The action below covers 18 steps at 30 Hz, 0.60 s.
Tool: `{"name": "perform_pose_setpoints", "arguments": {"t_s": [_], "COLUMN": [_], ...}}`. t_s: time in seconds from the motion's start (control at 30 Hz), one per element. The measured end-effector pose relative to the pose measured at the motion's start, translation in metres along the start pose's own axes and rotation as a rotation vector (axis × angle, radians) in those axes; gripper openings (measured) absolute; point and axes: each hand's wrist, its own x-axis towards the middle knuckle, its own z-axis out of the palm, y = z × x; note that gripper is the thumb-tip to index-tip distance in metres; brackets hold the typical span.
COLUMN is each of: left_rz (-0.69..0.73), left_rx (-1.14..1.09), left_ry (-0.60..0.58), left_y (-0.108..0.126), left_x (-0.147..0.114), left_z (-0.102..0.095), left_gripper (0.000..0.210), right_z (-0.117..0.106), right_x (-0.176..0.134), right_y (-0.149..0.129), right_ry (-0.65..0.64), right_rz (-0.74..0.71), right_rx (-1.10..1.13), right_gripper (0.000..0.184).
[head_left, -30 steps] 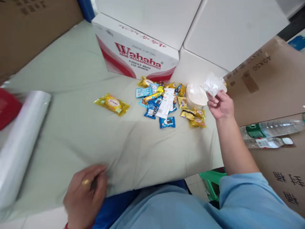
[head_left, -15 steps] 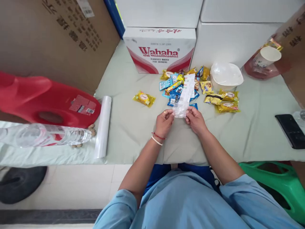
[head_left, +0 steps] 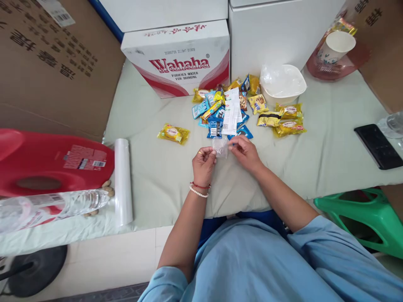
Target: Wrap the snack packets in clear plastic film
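My left hand (head_left: 204, 164) pinches a small, crumpled piece of clear plastic film (head_left: 220, 147) between thumb and fingertips. From the other side, my right hand (head_left: 244, 152) has its fingers closed at the film's right edge. Just beyond the hands lie long white packets (head_left: 231, 111) on a heap of wrapped snacks. Blue snack packets (head_left: 215, 127) lie under and beside them, with another blue packet (head_left: 241, 132) close to my right fingertips. A yellow-wrapped snack (head_left: 173, 134) lies apart, to the left.
A Wahaha water carton (head_left: 179, 61) stands behind the heap. More yellow snacks (head_left: 289, 126) and a white bowl (head_left: 283, 90) with clear plastic are to the right, then a phone (head_left: 379, 146). A plastic roll (head_left: 123, 182), red jug (head_left: 63, 163) and water bottle (head_left: 56, 207) lie left.
The view has shifted, moving the table items leftward. The film now looks shorter and more bunched between my hands, and is apart from the white packets it overlapped before.
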Motion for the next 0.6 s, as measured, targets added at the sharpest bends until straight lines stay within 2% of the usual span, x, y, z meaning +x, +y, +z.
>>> {"name": "perform_pose_setpoints", "arguments": {"t_s": [0.1, 0.17, 0.37, 0.47, 0.6], "left_rz": [0.006, 0.011, 0.058, 0.05, 0.011], "left_rx": [0.042, 0.062, 0.086, 0.128, -0.064], "left_ry": [-0.066, -0.104, -0.156, -0.13, -0.038], "left_y": [0.001, 0.0023, 0.0029, -0.0005, -0.0001], "left_x": [-0.001, -0.0017, -0.0025, -0.0024, -0.0004], "left_z": [0.0, 0.0004, 0.0028, 0.0029, 0.0021], "left_gripper": [0.049, 0.048, 0.059, 0.042, 0.041], "right_z": [0.001, 0.0022, 0.0018, 0.0019, 0.0014], "right_x": [-0.0002, 0.0002, 0.0019, 0.0027, 0.005], "right_y": [-0.0012, -0.0005, 0.0054, 0.0071, 0.0075], "right_ry": [-0.062, -0.089, 0.01, 0.034, 0.115], "right_rz": [-0.005, -0.034, -0.008, 0.007, 0.16], "right_rx": [0.025, 0.007, 0.049, 0.112, 0.374], "right_gripper": [0.037, 0.032, 0.031, 0.032, 0.037]}}
